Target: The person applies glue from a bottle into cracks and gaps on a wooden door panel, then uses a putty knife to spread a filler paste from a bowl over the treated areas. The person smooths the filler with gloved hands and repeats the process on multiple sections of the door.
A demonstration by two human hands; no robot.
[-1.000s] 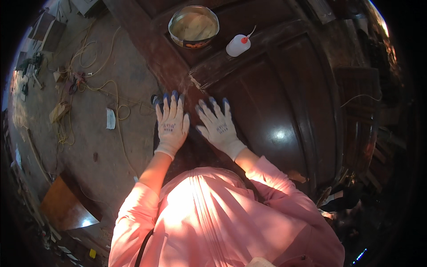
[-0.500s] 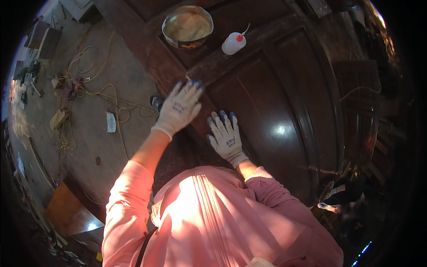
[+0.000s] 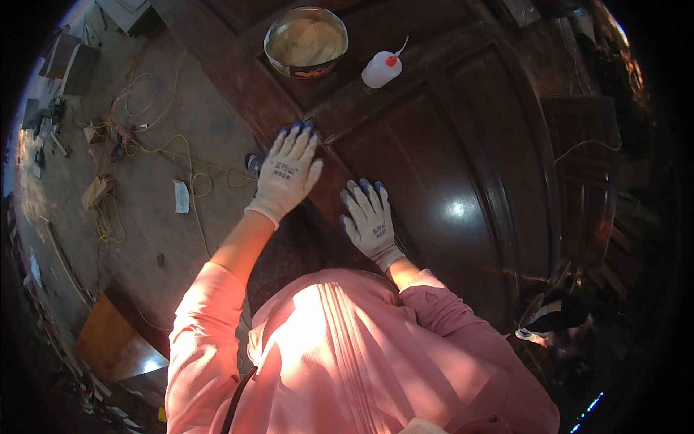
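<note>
Both my hands wear white gloves with blue fingertips. My left hand [image 3: 288, 173] lies flat, fingers spread, on the near frame of a large dark wooden door panel [image 3: 448, 145] that lies horizontally. My right hand [image 3: 369, 222] rests flat on the same panel, lower and to the right, fingers apart. Neither hand holds anything. Farther away on the panel stand a round metal bowl [image 3: 306, 42] with pale contents and a small white squeeze bottle [image 3: 380, 69] with a red nozzle.
To the left is a concrete floor [image 3: 144, 181] with loose yellowish cords [image 3: 155, 130], a small white box [image 3: 181, 196] and scattered tools. A wooden block [image 3: 108, 340] sits at the lower left. Dark clutter and wooden pieces lie on the right.
My left hand has slid forward along the door frame, away from my body. My right hand has stayed lower on the panel, so the two hands are now apart.
</note>
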